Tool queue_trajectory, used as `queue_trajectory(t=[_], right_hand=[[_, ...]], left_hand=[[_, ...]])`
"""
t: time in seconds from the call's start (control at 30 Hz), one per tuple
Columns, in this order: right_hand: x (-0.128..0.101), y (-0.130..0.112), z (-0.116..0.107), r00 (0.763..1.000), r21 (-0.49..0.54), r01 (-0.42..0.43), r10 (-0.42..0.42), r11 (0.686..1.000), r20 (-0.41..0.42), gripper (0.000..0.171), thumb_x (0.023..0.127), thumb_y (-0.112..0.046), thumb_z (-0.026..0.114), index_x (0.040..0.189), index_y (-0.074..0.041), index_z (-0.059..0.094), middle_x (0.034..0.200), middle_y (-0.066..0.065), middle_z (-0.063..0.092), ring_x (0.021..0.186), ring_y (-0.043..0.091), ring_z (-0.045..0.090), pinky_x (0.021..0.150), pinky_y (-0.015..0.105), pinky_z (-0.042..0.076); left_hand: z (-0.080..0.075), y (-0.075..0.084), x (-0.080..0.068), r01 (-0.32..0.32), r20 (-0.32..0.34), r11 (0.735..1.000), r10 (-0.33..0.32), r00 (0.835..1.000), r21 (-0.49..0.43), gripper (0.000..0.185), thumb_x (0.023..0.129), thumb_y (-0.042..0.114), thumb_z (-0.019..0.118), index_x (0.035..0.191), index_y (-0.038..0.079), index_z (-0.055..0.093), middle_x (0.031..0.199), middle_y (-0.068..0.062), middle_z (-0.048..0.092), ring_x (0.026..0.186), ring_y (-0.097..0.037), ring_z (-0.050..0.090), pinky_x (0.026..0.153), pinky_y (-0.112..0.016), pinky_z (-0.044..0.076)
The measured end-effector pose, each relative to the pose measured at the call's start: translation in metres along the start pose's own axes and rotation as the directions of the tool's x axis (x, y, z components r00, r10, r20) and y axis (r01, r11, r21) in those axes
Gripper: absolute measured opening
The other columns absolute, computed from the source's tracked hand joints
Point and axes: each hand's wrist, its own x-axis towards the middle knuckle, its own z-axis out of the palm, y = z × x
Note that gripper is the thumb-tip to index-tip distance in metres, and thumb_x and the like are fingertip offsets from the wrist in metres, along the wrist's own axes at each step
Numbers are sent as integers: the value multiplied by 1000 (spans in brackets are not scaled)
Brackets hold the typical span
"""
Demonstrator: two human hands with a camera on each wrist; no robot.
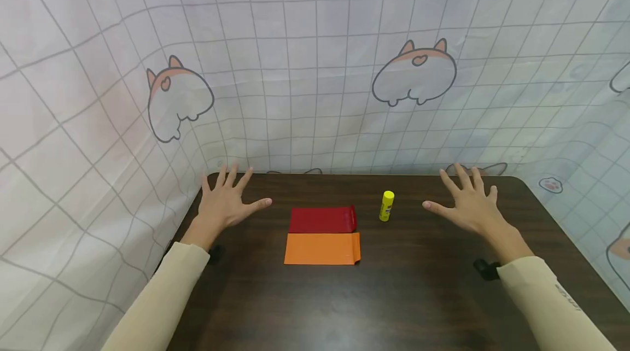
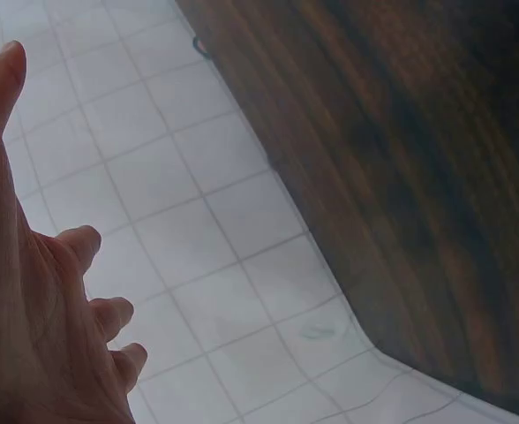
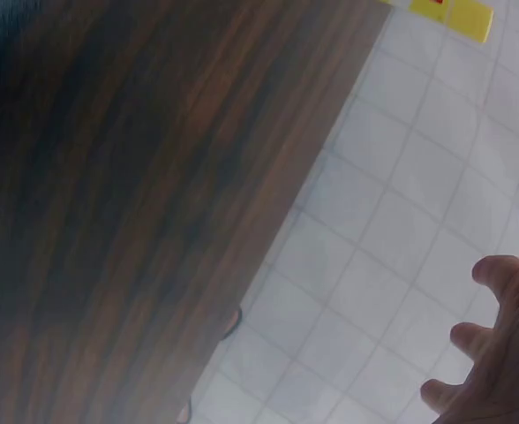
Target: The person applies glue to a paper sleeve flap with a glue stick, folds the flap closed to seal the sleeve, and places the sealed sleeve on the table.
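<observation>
My left hand (image 1: pixel 222 204) is held over the left side of the dark table with its fingers spread, and nothing is in it. Over the right side my right hand (image 1: pixel 473 206) is spread in the same way and also holds nothing. Between them lie a dark red paper piece (image 1: pixel 321 220) and, along its near edge, an orange paper piece (image 1: pixel 320 249); both have a folded strip at the right end. A yellow glue stick (image 1: pixel 386 206) stands to their right, nearer my right hand. Each wrist view shows its hand's fingers apart.
The brown wood-grain table (image 1: pixel 325 307) has rounded far corners. A white grid-patterned cloth (image 1: pixel 305 66) with cartoon animals hangs behind it and along both sides. In the right wrist view, a yellow item (image 3: pixel 458 16) shows at the top beyond the table edge.
</observation>
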Motion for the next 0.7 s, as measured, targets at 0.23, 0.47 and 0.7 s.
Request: queue_trajectory(t=[0.23,0.47,0.7], right_hand=[[-11,-11,7,1000,10,7,-7,1000,-2,101,92,-77,49,166,-21,9,172,19,-5,154,55,-7,104,89,3],[-22,-17,21,1000,38,14,-14,999,-3,100,92,-76,50,166,-22,9,173,18,-3,154,56,-4,105,88,2],[-30,-27,34,1000,83,22,-21,996,-13,98,92,-73,53,166,-21,13,172,19,4,154,55,1,105,88,5]], left_hand=[[14,4,-11,-11,-42,1000,11,999,-4,106,83,93,37,165,30,14,173,-15,7,159,-43,5,117,-76,-6],[30,14,-23,-19,-49,999,17,999,-41,105,83,91,39,165,31,14,173,-14,8,159,-43,5,117,-76,-4],[48,25,-33,-32,-63,997,27,998,-69,104,83,90,41,165,32,16,173,-12,11,160,-41,6,117,-77,1]])
